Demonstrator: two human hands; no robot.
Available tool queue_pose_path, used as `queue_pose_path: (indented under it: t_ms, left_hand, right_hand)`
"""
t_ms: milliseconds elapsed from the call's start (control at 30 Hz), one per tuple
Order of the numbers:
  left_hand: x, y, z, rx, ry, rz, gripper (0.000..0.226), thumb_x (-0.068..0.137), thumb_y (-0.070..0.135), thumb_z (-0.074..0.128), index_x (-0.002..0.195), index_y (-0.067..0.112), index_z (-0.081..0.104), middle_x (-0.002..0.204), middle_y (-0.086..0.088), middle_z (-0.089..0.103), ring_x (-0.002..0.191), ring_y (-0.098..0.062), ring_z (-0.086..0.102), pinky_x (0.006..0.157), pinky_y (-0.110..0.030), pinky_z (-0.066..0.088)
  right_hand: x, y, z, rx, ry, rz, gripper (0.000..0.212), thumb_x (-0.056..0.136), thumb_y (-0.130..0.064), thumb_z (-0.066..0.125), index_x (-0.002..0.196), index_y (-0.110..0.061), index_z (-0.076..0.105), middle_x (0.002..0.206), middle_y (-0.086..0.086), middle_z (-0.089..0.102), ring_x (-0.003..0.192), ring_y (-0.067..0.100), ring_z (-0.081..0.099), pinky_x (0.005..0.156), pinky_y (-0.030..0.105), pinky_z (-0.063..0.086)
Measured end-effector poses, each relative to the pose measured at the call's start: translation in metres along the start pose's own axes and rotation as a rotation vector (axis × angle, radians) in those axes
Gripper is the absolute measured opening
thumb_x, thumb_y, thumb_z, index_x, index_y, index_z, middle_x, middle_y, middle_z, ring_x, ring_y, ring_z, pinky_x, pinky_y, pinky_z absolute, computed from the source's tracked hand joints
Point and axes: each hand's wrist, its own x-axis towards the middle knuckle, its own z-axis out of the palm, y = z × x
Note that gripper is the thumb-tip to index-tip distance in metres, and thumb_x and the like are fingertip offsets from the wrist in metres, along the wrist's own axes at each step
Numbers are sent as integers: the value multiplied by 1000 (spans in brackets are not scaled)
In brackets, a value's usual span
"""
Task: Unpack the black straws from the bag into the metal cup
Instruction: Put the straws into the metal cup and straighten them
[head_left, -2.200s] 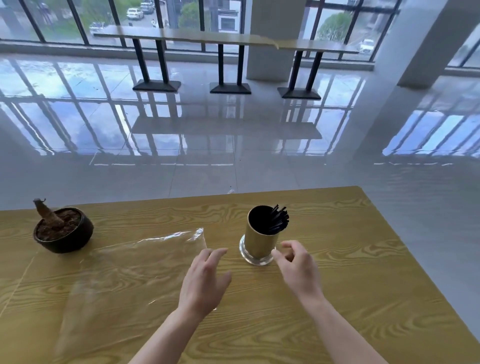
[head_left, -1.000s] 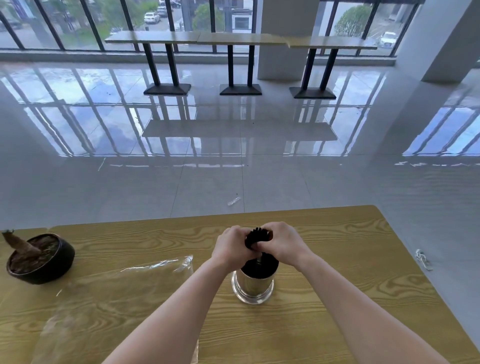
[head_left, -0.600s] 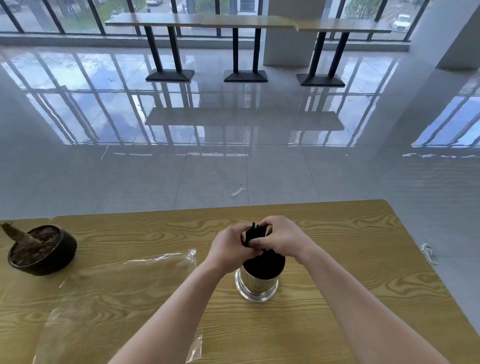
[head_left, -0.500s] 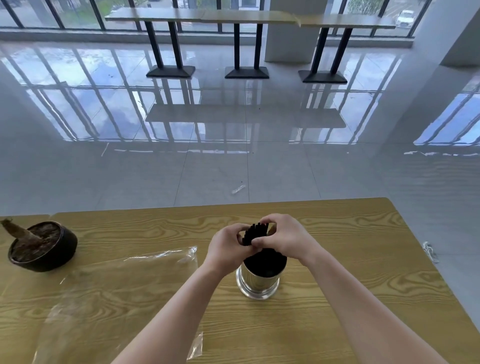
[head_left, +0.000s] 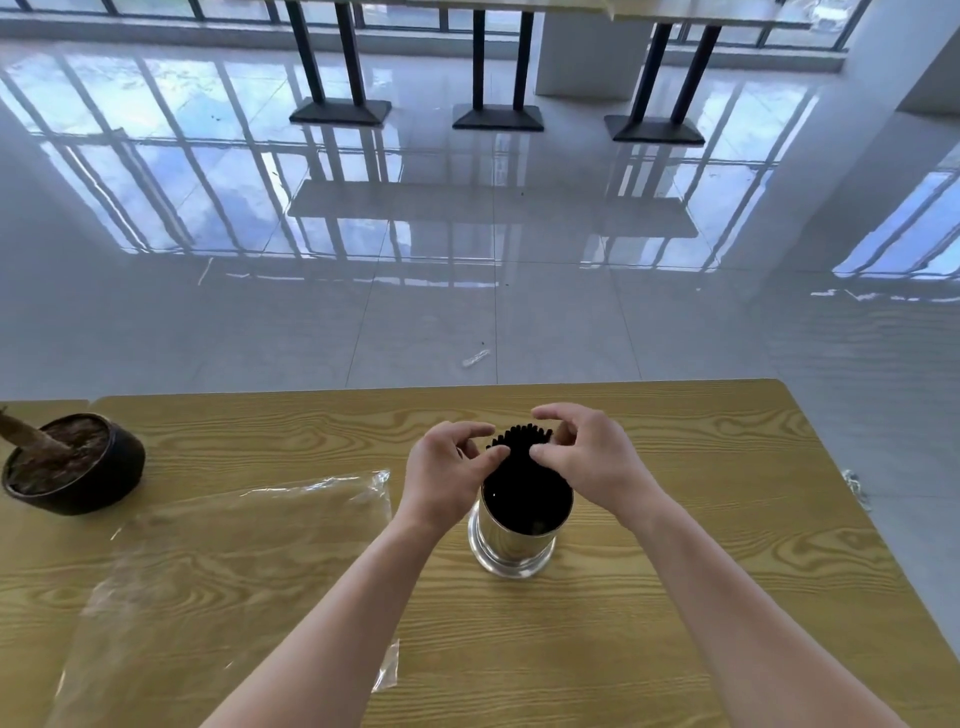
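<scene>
A shiny metal cup (head_left: 511, 545) with a dark inside stands upright on the wooden table (head_left: 737, 525). A bundle of black straws (head_left: 519, 441) stands in it, tops sticking out above the rim. My left hand (head_left: 444, 478) and my right hand (head_left: 592, 457) press the bundle's top from either side with thumbs and fingertips. The clear plastic bag (head_left: 234, 561) lies flat and looks empty on the table, left of the cup.
A dark round pot (head_left: 72, 467) with soil and a cut stump sits at the table's far left. The table's far edge runs just beyond the cup; its right edge drops to a glossy tiled floor. High tables stand by the windows.
Both hands came from the table up to the straw bundle over the cup. Since half a second ago the fingers have spread, showing more of the straw tops. The view has tilted down.
</scene>
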Motion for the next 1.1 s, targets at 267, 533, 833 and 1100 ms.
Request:
queue_pose_path:
  t_ms: [267, 533, 833, 1100]
  left_hand:
    - [-4, -2, 6, -10, 18, -14, 10, 82, 23, 79, 90, 29, 77, 73, 11, 63, 61, 0, 55, 63, -20, 47]
    - [-4, 5, 8, -27, 108, 22, 8, 82, 21, 78, 81, 29, 76, 83, 10, 69, 71, -4, 63, 64, -21, 52]
    - [1, 50, -20, -371, 325, 34, 12, 84, 16, 79, 83, 28, 76, 76, 6, 76, 72, -7, 70, 70, -21, 57]
    - [-1, 64, -84, -760, 579, 38, 5, 86, 11, 75, 83, 15, 74, 64, 3, 72, 58, -12, 67, 63, -27, 60]
  right_hand:
    - [20, -9, 7, -329, 2, -145, 27, 95, -45, 62, 117, -35, 73, 96, -12, 52, 102, 12, 48, 83, 31, 41]
    - [22, -9, 10, -271, 15, -165, 13, 94, -33, 67, 101, -32, 78, 98, -16, 66, 102, 14, 49, 83, 32, 41]
    - [6, -14, -2, 32, 210, -155, 13, 94, -19, 67, 103, -21, 77, 80, -17, 69, 76, -3, 61, 66, 7, 43]
    - [-25, -11, -6, 259, 357, -128, 21, 93, -6, 65, 106, -20, 75, 95, -7, 74, 88, 10, 67, 82, 32, 57]
